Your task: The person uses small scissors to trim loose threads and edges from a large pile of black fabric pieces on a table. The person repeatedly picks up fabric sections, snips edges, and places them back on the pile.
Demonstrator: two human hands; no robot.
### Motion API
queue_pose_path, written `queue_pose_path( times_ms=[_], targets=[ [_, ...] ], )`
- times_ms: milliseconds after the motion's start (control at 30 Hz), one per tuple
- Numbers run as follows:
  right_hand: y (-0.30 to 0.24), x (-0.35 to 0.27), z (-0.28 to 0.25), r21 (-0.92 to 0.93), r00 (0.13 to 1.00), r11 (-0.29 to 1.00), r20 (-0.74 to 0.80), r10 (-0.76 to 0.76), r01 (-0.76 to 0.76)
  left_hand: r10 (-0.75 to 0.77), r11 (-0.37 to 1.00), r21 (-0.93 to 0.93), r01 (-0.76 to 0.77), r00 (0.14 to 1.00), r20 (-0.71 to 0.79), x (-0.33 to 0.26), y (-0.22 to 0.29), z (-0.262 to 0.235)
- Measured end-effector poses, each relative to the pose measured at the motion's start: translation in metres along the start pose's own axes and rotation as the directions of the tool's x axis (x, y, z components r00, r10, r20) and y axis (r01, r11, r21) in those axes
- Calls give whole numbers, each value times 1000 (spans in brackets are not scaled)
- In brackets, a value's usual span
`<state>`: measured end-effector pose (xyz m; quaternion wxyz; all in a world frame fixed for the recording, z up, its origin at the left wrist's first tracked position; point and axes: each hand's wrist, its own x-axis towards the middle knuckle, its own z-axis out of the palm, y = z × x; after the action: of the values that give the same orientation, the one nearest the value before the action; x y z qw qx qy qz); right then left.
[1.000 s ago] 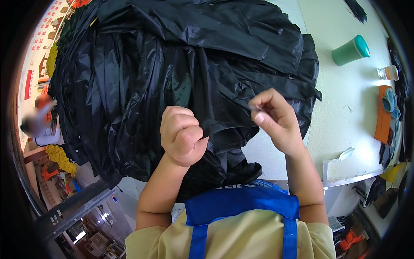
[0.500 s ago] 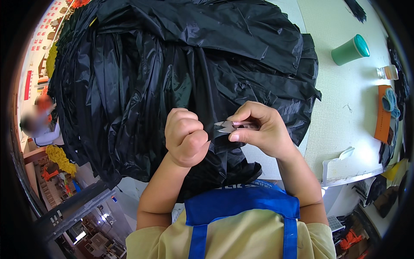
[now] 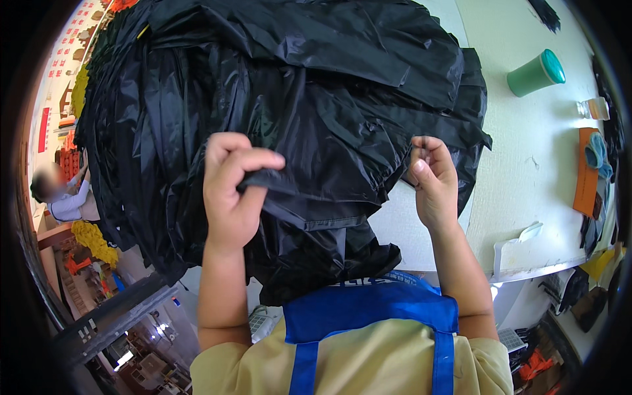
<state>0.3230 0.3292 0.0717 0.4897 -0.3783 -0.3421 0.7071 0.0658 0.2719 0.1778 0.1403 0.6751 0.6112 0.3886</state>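
A thin, shiny black fabric piece [image 3: 322, 201] stretches in front of me, on top of a large heap of the same black fabric [image 3: 217, 85]. My left hand [image 3: 230, 194] is closed on its edge, pinched between thumb and fingers. Farther right, my right hand [image 3: 436, 187] is closed, its fingers curled beside the fabric's right border. Small metal thread snips [image 3: 424, 155] show dark and blurred between those fingers, mostly hidden. Whether this hand also grips the fabric edge, I cannot tell.
On the pale table [image 3: 500, 164] at the right stand a green cup [image 3: 534, 74] and a small jar [image 3: 594, 109]. An orange box [image 3: 584, 174] with a blue cloth [image 3: 596, 157] lies nearby. Another person [image 3: 66, 197] is at the far left, near yellow fabric [image 3: 93, 242].
My hands have moved apart: the left to the left with the fabric, the right to the right and farther away. The snips have left the fabric in front of my left hand. The fabric is spread wider.
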Motion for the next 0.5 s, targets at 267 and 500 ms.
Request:
queue_pose_path(
  times_ms=[267, 500],
  targets=[
    [57, -21, -29, -378, 962, 888, -175, 210, -263, -253, 896, 409, -175, 557, 791, -16, 0, 61],
    [75, -23, -16, -261, 927, 916, -305, 220, -303, 21, 830, 197, -522, 382, 924, -29, -25, 102]
  ],
)
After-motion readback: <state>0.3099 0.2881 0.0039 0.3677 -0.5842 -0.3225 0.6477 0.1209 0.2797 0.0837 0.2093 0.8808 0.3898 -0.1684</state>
